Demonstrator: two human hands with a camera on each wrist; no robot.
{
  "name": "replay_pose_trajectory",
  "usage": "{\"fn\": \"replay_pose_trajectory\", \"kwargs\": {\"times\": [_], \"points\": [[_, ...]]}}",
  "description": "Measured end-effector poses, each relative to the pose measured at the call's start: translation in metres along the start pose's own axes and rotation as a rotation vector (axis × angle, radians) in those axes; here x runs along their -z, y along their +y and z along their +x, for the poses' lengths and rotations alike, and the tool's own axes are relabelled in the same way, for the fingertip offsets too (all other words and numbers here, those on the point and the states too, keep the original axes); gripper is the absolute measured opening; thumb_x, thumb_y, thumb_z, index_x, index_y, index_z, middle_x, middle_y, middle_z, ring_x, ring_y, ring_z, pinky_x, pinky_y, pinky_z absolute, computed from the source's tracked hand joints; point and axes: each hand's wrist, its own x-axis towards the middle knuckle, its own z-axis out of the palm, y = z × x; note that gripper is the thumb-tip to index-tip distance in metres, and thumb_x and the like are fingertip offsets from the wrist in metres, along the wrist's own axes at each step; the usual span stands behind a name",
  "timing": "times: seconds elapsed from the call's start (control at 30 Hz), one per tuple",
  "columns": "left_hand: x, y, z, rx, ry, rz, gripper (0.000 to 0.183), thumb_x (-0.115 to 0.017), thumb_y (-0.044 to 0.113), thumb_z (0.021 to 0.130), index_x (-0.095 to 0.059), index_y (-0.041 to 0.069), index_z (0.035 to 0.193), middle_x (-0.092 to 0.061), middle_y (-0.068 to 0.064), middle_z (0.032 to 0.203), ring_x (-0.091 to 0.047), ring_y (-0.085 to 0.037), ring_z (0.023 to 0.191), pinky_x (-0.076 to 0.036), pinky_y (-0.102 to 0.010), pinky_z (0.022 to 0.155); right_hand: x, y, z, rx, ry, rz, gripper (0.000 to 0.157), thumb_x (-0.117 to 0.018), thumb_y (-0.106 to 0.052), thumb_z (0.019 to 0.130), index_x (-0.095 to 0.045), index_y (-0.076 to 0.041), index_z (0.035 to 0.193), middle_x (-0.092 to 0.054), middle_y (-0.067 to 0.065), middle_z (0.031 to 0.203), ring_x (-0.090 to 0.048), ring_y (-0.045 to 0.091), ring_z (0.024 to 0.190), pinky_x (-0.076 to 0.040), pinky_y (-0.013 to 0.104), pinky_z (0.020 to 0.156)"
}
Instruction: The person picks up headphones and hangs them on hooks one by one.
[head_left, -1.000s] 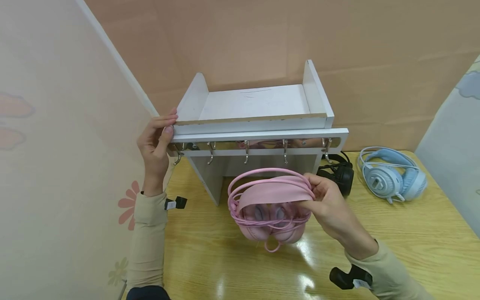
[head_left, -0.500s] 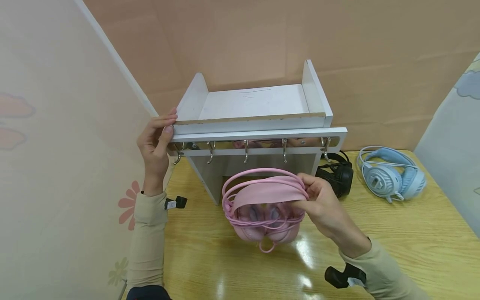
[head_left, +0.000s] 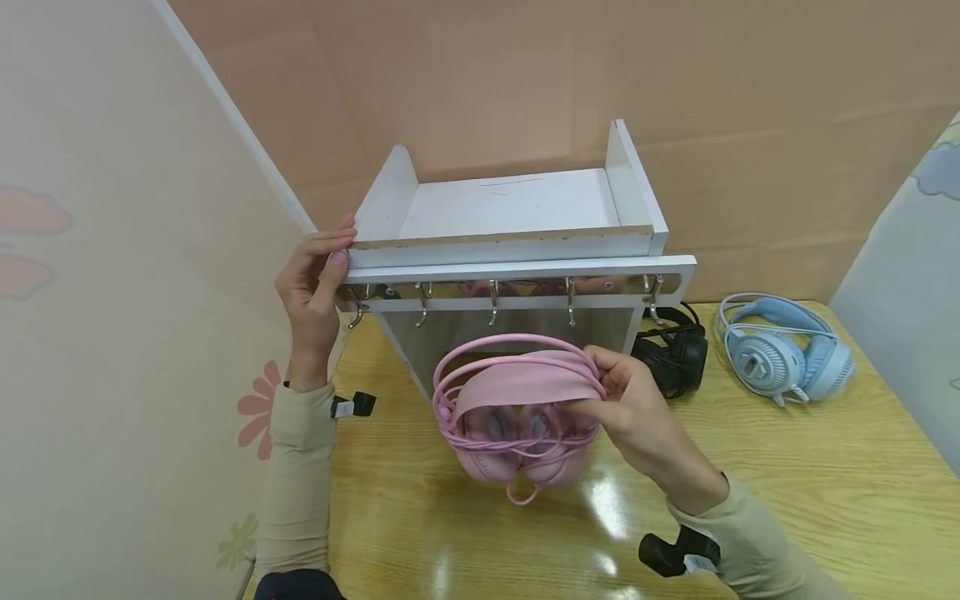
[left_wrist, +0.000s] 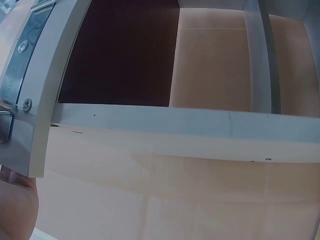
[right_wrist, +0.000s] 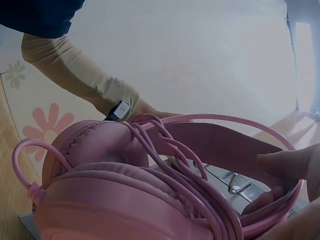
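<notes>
Pink headphones [head_left: 525, 383] hang in the air in front of a white shelf [head_left: 517, 208], cable wound about them. My right hand [head_left: 637, 417] pinches the right side of their headband, thumb [right_wrist: 285, 165] on the inner strap in the right wrist view. A metal strip with several hooks [head_left: 493, 302] runs along the shelf's front board; the headphones are just below and in front of it. My left hand [head_left: 311, 292] grips the left end of that board, thumb in front and fingers on top. Only a bit of this hand [left_wrist: 17, 210] shows in the left wrist view.
Black headphones [head_left: 678, 354] lie on the wooden table [head_left: 810, 500] behind the shelf's right end. Light blue headphones [head_left: 787, 350] lie further right. A pale wall [head_left: 150, 333] with printed flowers stands close on the left, and brown paper [head_left: 510, 75] covers the back.
My right hand has carried the pink headphones a little to the left, below the hook strip. The left hand has stayed on the shelf's end.
</notes>
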Motion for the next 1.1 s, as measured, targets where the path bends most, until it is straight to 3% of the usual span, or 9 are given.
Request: {"fn": "replay_pose_trajectory", "kwargs": {"times": [0.17, 0.53, 0.83, 1.1], "points": [[-0.001, 0.0, 0.0, 0.004, 0.005, 0.005, 0.019, -0.058, -0.006, 0.097, -0.072, -0.016, 0.105, -0.079, -0.006, 0.11, -0.073, -0.029, 0.126, -0.052, -0.047, 0.12, -0.004, 0.001, 0.002, -0.016, 0.012, -0.005, 0.03, -0.064, 0.02, 0.087, -0.065, -0.01, 0.094, -0.071, -0.005, 0.097, -0.069, 0.006, 0.094, -0.063, 0.019, 0.079], [0.0, 0.0, 0.001, 0.009, -0.005, -0.011, 0.018, -0.058, -0.008, 0.097, -0.071, -0.017, 0.105, -0.079, -0.007, 0.111, -0.072, -0.03, 0.126, -0.051, -0.049, 0.121, -0.004, 0.006, 0.006, -0.009, 0.025, -0.017, 0.031, -0.064, 0.02, 0.088, -0.068, -0.006, 0.104, -0.075, 0.0, 0.1, -0.073, 0.009, 0.095, -0.066, 0.023, 0.082], [0.001, 0.002, 0.002, 0.015, -0.025, 0.006, 0.018, -0.059, -0.007, 0.098, -0.071, -0.017, 0.106, -0.078, -0.007, 0.111, -0.072, -0.03, 0.127, -0.05, -0.05, 0.121, -0.007, 0.005, 0.009, -0.051, 0.064, -0.043, 0.029, -0.068, 0.017, 0.088, -0.067, -0.006, 0.105, -0.073, 0.0, 0.1, -0.071, 0.01, 0.096, -0.066, 0.023, 0.084], [0.005, 0.004, 0.003, 0.038, -0.056, 0.005, 0.017, -0.059, -0.008, 0.098, -0.071, -0.017, 0.106, -0.079, -0.007, 0.113, -0.071, -0.029, 0.128, -0.049, -0.048, 0.122, -0.01, 0.005, 0.012, -0.036, 0.05, -0.021, 0.021, -0.076, 0.008, 0.089, -0.067, -0.004, 0.104, -0.074, 0.003, 0.101, -0.072, 0.012, 0.096, -0.066, 0.024, 0.083]]}}
